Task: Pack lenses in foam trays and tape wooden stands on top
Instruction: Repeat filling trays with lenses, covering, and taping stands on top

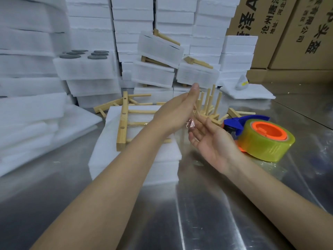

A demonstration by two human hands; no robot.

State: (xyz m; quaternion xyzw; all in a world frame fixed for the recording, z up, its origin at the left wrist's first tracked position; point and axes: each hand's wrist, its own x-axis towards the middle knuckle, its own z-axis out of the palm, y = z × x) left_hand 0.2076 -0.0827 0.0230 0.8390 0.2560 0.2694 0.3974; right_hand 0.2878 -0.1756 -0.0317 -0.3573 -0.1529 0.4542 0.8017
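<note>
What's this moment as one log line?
left hand, right hand: open; crumpled clear tape scrap: between them; pale wooden stand: on white foam tray; blue tape dispenser: untouched

White, tan, bright tape
Foam tray [162, 154] white; wooden stand [123, 120] tan; tape roll [270, 145] yellow-green, orange core; dispenser [246, 120] blue; lenses [70, 56] upper left dark grey

Brown cardboard boxes [281, 33] stacked upper right, black printed characters on sides; reflective metal table [198, 213] underneath; small grey-white object [242, 83], yellow marks, near boxes.
</note>
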